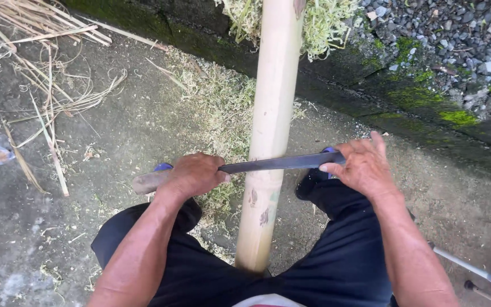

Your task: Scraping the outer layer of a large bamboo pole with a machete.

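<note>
1. Concrete ground (115, 142), shavings beside a pale bamboo pole (271, 113) lying between the person's knees.
2. Left hand (194, 175) clenched round the knife handle (146, 182).
3. Right hand (362, 165) presses the dark blade (274, 164) tip, laid across the pole.

Pale cream bamboo pole (269, 113) (brown blotches low down), dark grey blade (279, 164), black trousers (336, 267) — green moss (456, 116), grey gravel (473, 34)

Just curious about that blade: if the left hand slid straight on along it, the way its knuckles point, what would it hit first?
Probably the bamboo pole: the left hand points along the blade, which lies across it.
</note>
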